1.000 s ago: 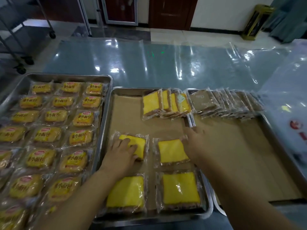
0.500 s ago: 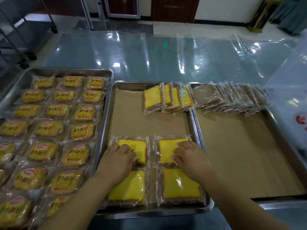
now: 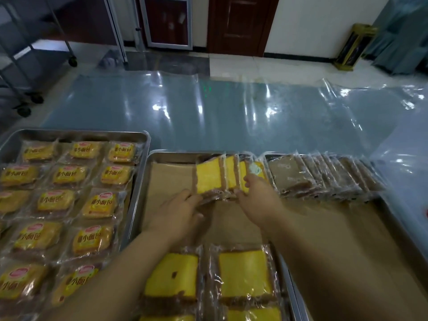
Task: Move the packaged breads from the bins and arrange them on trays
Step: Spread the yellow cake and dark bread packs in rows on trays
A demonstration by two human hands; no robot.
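The middle metal tray point(image 3: 171, 155), lined with brown paper, holds a leaning row of yellow packaged cakes point(image 3: 228, 174) at its far end. My left hand point(image 3: 179, 210) has its fingertips at the bottom edge of the front cake point(image 3: 208, 178) of that row. My right hand point(image 3: 260, 196) grips the right-hand packs of the row. Flat yellow packs point(image 3: 172, 279) point(image 3: 244, 273) lie at the near end of the tray, under my forearms.
The left tray point(image 3: 76, 133) is filled with several packaged small breads point(image 3: 99, 205). The right tray point(image 3: 403, 230), paper-lined, holds a leaning row of brown packs point(image 3: 324, 177) at its far end. Clear plastic sheeting point(image 3: 231, 112) covers the table beyond. A wheeled rack point(image 3: 27, 66) stands far left.
Both hands left the flat packs at the near end of the middle tray and reached forward to the leaning row of yellow cakes. The camera tilted up.
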